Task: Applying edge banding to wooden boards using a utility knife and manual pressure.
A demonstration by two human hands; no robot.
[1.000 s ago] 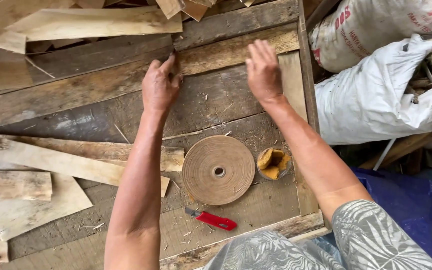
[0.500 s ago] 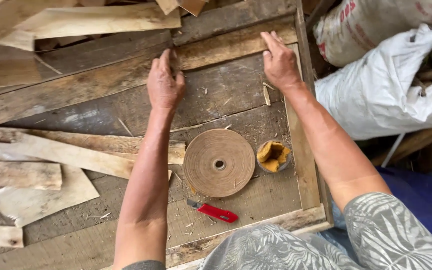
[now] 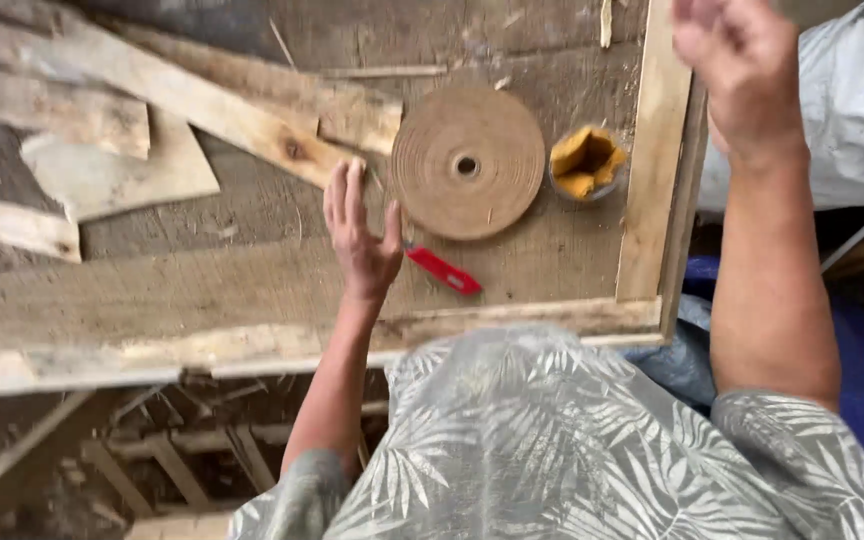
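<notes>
Both hands have come back off the far planks: left hand point(image 3: 360, 238), fingers spread and empty, now hovers at 8 o'clock of the brown tape roll point(image 3: 468, 161), beside the red cutter point(image 3: 443, 270); right hand point(image 3: 737, 62) raised, blurred, grip unclear.

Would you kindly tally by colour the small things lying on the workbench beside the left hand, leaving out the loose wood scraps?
Brown: 1, the flat roll of tape
Red: 1, the utility knife
Yellow: 1, the crumpled rag in a small cup
Total: 3

The left hand is nearest the knife; the right hand is raised over the bench's edge rail.
</notes>
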